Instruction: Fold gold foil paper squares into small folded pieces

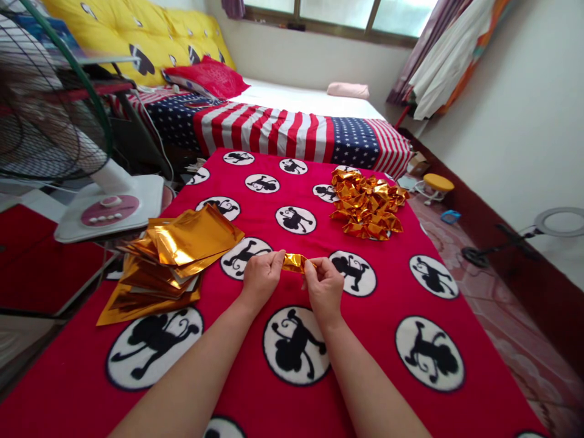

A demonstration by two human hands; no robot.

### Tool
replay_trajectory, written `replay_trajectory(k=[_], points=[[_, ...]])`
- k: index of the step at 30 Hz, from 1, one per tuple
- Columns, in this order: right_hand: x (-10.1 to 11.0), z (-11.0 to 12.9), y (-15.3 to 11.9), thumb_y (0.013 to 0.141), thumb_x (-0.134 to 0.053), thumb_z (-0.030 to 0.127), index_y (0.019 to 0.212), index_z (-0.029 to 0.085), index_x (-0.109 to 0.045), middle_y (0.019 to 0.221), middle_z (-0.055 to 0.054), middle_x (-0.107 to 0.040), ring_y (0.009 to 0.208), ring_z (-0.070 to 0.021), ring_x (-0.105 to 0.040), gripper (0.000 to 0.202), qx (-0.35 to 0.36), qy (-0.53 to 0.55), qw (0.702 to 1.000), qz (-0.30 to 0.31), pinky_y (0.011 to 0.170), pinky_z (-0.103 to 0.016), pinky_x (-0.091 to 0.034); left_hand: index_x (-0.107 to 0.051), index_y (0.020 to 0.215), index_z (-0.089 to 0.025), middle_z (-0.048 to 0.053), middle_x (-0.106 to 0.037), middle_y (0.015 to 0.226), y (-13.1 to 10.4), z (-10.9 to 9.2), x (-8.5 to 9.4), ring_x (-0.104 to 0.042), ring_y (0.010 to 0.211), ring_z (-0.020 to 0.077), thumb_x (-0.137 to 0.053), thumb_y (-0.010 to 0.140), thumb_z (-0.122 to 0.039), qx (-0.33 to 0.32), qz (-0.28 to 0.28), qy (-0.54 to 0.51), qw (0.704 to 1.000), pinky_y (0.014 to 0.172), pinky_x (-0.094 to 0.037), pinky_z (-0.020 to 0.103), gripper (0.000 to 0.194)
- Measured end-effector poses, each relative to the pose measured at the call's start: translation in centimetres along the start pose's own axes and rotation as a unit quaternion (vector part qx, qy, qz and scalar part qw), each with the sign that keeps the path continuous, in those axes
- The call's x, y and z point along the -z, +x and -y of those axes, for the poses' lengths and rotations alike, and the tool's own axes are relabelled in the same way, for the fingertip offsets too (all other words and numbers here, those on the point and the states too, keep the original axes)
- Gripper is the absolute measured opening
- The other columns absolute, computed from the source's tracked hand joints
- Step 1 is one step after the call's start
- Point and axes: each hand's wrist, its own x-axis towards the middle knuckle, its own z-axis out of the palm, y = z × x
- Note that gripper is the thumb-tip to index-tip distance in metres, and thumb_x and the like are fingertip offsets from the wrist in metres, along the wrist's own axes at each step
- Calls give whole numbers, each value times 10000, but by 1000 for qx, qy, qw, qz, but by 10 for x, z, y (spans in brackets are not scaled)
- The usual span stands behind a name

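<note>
A folded piece of gold foil paper [294, 263] stretches between my two hands above the red cloth. My left hand [261, 277] pinches its left end between thumb and fingers. At the other end, my right hand [325, 285] grips it the same way, so the paper's tips are hidden. To the left lies a loose stack of flat gold foil sheets [191, 237], with edges fanned out unevenly. Over on the right, a heap of folded gold foil pieces [369, 204] rests on the cloth.
The red cloth [296, 292] with round monkey prints covers the surface before me. A fan [50, 103] on a white base stands at the left. Beyond is a bed [274, 131] with a striped, starred cover. A yellow stool [438, 182] and a ring light [559, 222] are at the right.
</note>
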Motion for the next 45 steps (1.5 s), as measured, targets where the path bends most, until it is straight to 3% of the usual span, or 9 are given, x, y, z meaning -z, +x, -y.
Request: replay_trajectory(k=[7,20,29,34,45], points=[[1,-1,1,861,-607,369,742,182,-581,583,39,-554,453,-94,-521,223,0,-3,1000,-11,439,-203,-391,-437,540,-176,-13,-437,505,1,-2,1,-419,505,104,-388,943,-412,-14,14,3,1000,545,-245,274,470],[1,-2,0,852,-609,381,743,186,-585,585,33,-567,468,-100,-507,225,-2,-12,1000,-3,457,-214,-384,-437,517,-179,-3,-443,494,0,-2,-1,-425,506,114,-387,933,-435,34,-6,16,999,548,-241,283,491],[4,-3,3,848,-613,394,750,191,-582,597,34,-566,497,-110,-521,227,-20,-7,1000,-13,482,-223,-400,-539,610,-186,9,-560,564,-3,-8,3,-506,563,126,-395,954,-428,13,7,73,997,555,-241,276,445],[4,-5,4,860,-587,401,812,190,-610,643,19,-594,552,-121,-525,217,-23,-16,1000,-4,522,-229,-410,-555,614,-182,24,-593,593,-4,-8,3,-525,582,129,-401,957,-379,-37,7,90,995,565,-261,274,424],[5,2,1,877,-571,369,732,171,-650,652,12,-592,617,-125,-511,258,39,-42,998,-20,600,-233,-403,-549,562,-182,18,-570,537,-3,-7,2,-478,521,121,-417,949,-373,-34,-2,82,996,541,-237,277,451]])
